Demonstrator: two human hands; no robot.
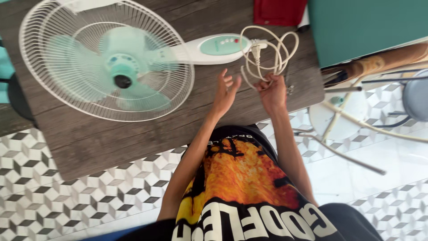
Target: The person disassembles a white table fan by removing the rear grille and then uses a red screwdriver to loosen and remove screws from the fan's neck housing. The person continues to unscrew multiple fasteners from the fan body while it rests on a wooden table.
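Status, judged from the layout: the white power cord (pixel 267 51) is mostly gathered into loops just beyond the fan's control base (pixel 218 47); the plug end (pixel 256 49) hangs loose inside them, so securing the bundle looks undone. My right hand (pixel 273 91) is clenched on the bottom of the loops. My left hand (pixel 226 91) is released, fingers spread, near the base and touching nothing. Count: one fan (pixel 107 60), one cord, one plug, one wooden table (pixel 111 143).

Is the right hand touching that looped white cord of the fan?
Touching. The head view shows the right hand closed around the bottom of the looped white cord, strands running into its fingers. The left hand is open beside it.
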